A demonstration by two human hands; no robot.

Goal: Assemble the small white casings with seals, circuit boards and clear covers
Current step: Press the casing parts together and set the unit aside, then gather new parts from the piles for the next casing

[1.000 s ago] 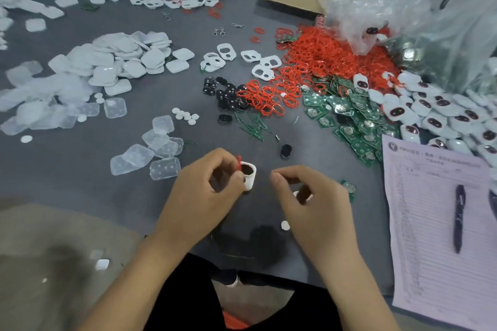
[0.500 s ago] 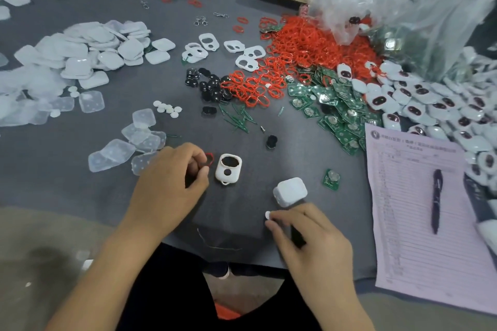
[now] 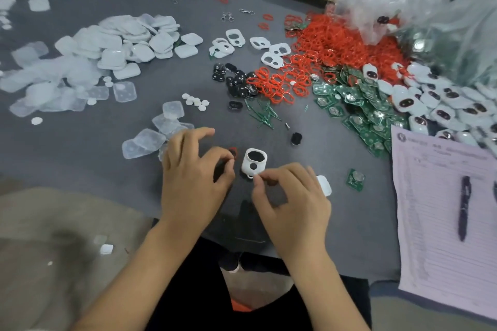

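White casing (image 3: 254, 162) on grey surface (image 3: 80, 158). Left hand (image 3: 192, 177), at its 9 o'clock, pinches red seal (image 3: 233, 152); right hand (image 3: 291, 200), at 5 o'clock, pinches small white disc (image 3: 257, 174).

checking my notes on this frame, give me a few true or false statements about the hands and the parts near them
1. The white casing lies on the table between the two hands. True.
2. The left hand pinches a red seal. True.
3. The pen lies on the red seal pile. False: it lies on the paper form.
4. A single circuit board lies to the right of the right hand. True.
5. The right hand grips the pen. False: its fingertips are at the casing's near edge.
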